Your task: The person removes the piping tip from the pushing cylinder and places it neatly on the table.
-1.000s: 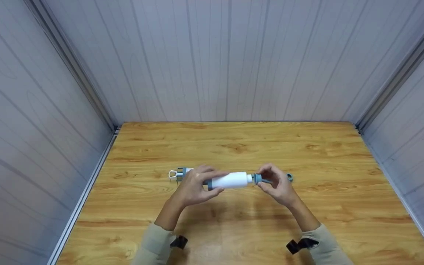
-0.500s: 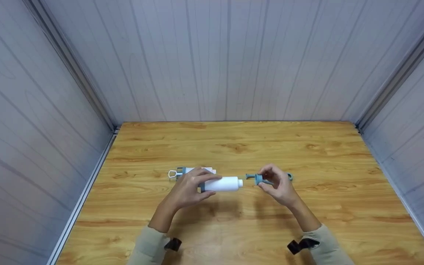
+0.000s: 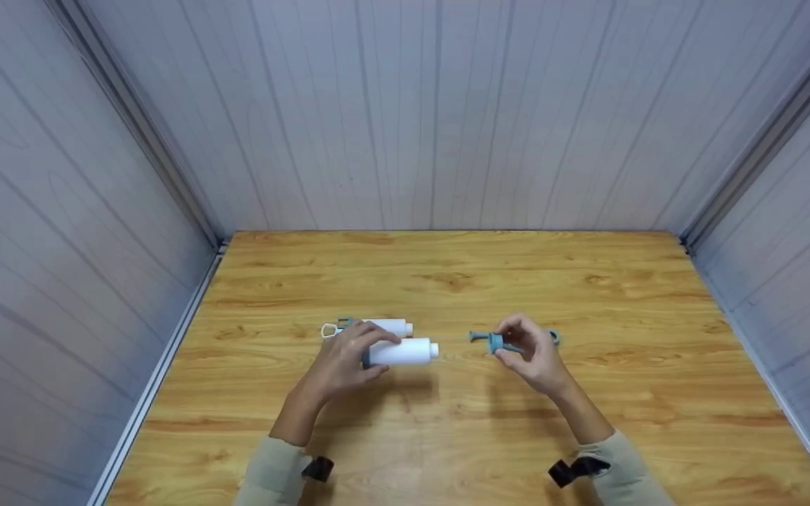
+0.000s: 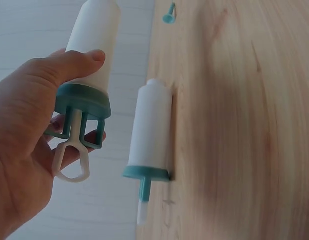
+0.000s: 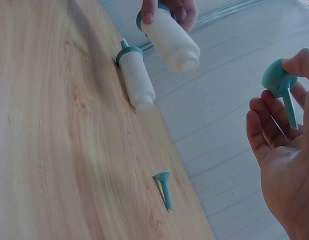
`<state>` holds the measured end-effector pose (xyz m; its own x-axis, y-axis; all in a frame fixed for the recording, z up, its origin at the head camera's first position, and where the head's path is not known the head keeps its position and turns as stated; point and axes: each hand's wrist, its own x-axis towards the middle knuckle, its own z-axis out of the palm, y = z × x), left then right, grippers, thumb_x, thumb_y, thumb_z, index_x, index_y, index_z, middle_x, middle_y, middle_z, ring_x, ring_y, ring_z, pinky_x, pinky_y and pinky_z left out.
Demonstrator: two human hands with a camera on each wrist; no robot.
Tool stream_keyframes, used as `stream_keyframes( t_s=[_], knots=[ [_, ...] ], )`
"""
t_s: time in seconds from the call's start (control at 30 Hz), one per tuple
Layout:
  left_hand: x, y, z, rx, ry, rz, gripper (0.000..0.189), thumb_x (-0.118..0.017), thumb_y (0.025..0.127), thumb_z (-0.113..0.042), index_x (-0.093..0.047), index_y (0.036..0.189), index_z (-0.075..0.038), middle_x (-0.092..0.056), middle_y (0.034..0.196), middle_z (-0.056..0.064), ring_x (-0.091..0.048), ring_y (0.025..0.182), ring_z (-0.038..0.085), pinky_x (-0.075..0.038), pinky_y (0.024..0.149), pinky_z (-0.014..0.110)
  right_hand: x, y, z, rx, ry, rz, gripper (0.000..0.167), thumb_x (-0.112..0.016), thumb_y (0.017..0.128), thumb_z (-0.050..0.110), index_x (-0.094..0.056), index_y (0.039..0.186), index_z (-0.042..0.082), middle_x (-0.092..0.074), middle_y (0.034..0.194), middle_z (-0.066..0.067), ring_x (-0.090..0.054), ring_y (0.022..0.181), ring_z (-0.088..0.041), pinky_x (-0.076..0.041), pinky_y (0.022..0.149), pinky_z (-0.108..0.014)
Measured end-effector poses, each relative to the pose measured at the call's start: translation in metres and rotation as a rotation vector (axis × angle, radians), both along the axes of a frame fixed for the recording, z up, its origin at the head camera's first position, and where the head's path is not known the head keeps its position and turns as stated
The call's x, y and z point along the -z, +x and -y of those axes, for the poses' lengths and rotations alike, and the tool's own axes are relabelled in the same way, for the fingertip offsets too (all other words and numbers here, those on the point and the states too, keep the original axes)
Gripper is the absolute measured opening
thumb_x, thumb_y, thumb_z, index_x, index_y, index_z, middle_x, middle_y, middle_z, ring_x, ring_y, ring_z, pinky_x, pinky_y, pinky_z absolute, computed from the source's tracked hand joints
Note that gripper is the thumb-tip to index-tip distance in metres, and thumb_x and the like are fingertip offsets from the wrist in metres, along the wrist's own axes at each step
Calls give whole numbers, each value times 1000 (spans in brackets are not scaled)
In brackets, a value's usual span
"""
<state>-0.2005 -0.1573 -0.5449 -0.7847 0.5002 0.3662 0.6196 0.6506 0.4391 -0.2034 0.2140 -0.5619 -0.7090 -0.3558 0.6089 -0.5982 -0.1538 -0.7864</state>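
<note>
My left hand [image 3: 344,357] grips a white plunger-type syringe [image 3: 408,351] by its teal collar end, above the table. The left wrist view shows its white ring handle [image 4: 70,165] and teal finger loops [image 4: 94,135]; its bare tip points right. My right hand [image 3: 533,357] pinches a teal funnel-shaped nozzle [image 5: 277,77] between thumb and fingers, its stem hanging down. A gap separates nozzle and syringe. A second white syringe [image 4: 150,125] lies on the table behind the left hand. Another teal nozzle [image 5: 165,190] lies on the table, partly hidden in the head view.
A wooden table [image 3: 447,281] carries everything. A teal ring [image 3: 554,337] shows just behind the right hand. Pale panelled walls [image 3: 405,112] enclose the back and sides. Each sleeve bears a black wrist mount [image 3: 318,469].
My left hand has drawn the syringe leftward, away from the nozzle, opening a gap between them. The lying syringe and the nozzle on the table have come into sight. My right hand is almost still.
</note>
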Motion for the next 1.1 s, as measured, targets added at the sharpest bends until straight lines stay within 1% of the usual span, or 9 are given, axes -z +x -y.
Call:
stream_keyframes(
  t_s=[0.13, 0.23, 0.47, 0.6, 0.73, 0.83, 0.97, 1.03, 1.1],
  knots=[
    [5, -2, 7, -31, -20, -22, 44, -98, 86, -13, -78, 123, -19, -80, 126, 8, -75, 121, 33, -66, 98, 57, -1, 1, -1, 8, 3, 14, 26, -57, 91, -26, -55, 117, -23, -68, 117, 11, -67, 103, 1, -60, 94, -18],
    [8, -2, 13, -54, -19, -29, 43, -98, 85, -11, -78, 122, -19, -81, 125, 8, -75, 122, 34, -66, 98, 57, 0, 1, -1, 9, 5, 10, 26, -57, 91, -26, -55, 117, -24, -68, 118, 11, -67, 103, 1, -60, 95, -18],
    [13, -2, 19, -83, 12, 3, 42, -98, 84, -8, -79, 120, -18, -80, 126, 10, -74, 125, 38, -66, 99, 60, 2, 0, 0, 2, -3, -2, 27, -57, 91, -26, -56, 117, -23, -67, 118, 9, -67, 103, 0, -60, 94, -18],
    [20, -1, 21, -93, -27, -3, 43, -98, 85, -8, -80, 122, -21, -80, 128, 8, -72, 126, 34, -66, 99, 58, 4, -1, 0, -5, -11, -9, 27, -57, 90, -27, -56, 117, -23, -67, 118, 8, -67, 103, -1, -60, 93, -18],
    [27, 2, 22, -111, -95, -13, 43, -98, 86, -10, -79, 122, -23, -79, 128, 5, -73, 125, 33, -66, 93, 57, 3, -1, 0, -5, -13, -7, 27, -57, 90, -27, -56, 117, -22, -67, 117, 8, -67, 102, -1, -60, 92, -18],
    [31, 3, 23, -125, -129, 3, 43, -98, 87, -12, -78, 123, -24, -79, 129, 4, -73, 125, 34, -66, 90, 57, 3, 0, 0, -5, -14, -5, 27, -57, 90, -26, -56, 117, -22, -67, 117, 8, -67, 101, -1, -60, 92, -18],
    [35, 3, 23, -133, -134, 25, 41, -97, 88, -14, -79, 123, -25, -79, 129, 4, -73, 125, 34, -66, 92, 57, 3, 0, 0, -5, -14, -9, 28, -57, 90, -27, -56, 118, -23, -67, 119, 8, -67, 102, -1, -60, 91, -18],
    [37, 2, 22, -133, -135, 24, 41, -97, 88, -14, -79, 123, -25, -79, 129, 4, -73, 126, 34, -66, 91, 58, 4, 0, 1, -3, -11, -9, 28, -57, 90, -27, -56, 118, -23, -67, 119, 8, -67, 102, 0, -60, 91, -17],
    [39, 1, 21, -128, -141, 10, 41, -97, 88, -14, -79, 123, -25, -79, 128, 3, -73, 125, 33, -66, 89, 57, 4, 1, 0, -1, -7, -5, 28, -57, 90, -27, -56, 117, -23, -67, 119, 9, -66, 102, 0, -59, 92, -17]
  ],
)
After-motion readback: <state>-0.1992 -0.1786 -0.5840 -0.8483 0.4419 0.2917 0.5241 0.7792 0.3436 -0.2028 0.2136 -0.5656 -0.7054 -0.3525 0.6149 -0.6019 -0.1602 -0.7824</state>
